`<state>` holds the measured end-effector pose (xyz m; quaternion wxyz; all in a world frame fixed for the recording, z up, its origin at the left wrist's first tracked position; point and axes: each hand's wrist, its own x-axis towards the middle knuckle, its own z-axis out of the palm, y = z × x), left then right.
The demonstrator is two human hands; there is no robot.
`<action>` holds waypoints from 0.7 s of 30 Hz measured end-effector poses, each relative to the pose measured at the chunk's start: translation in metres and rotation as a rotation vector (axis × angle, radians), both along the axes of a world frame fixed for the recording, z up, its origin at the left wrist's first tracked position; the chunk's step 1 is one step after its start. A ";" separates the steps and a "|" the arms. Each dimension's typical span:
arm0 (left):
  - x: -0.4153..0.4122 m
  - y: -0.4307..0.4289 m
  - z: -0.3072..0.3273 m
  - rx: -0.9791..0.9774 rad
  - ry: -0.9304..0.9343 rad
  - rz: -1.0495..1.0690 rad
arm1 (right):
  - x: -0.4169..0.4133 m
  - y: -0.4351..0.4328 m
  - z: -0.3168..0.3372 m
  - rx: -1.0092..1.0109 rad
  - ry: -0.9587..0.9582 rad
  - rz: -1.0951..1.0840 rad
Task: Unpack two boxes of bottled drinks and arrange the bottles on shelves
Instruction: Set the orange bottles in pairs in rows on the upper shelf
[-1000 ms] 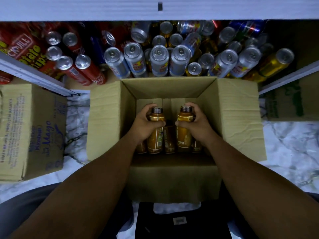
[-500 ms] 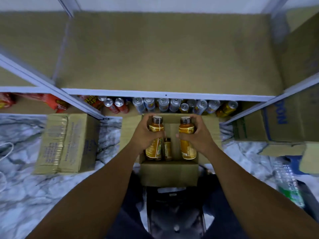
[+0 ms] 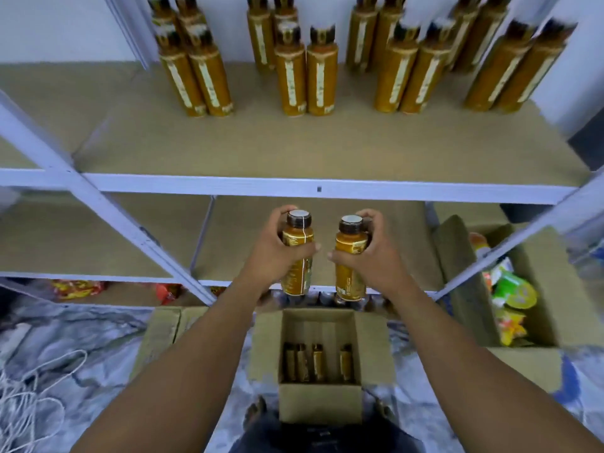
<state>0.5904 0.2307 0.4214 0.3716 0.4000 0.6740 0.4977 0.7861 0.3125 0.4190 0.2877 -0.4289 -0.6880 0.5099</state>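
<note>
A pale wall stands behind a metal rack with whitish-lilac posts and rails and tan board shelves. The floor is grey-and-white marbled, with a loose white cord lying on it at the left. Snack packets sit on the lowest level at the left, and a cardboard carton of bright packets stands at the right

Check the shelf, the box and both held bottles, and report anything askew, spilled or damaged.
Nothing stands out. The shelved bottles stand upright in paired clusters, their lean just lens distortion. The left hand and right hand each hold an upright capped bottle. The open box holds upright bottles, with no spill.
</note>
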 end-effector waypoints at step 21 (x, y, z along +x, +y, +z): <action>-0.030 0.085 0.137 0.418 0.246 0.118 | -0.039 0.095 0.136 0.476 0.139 -0.122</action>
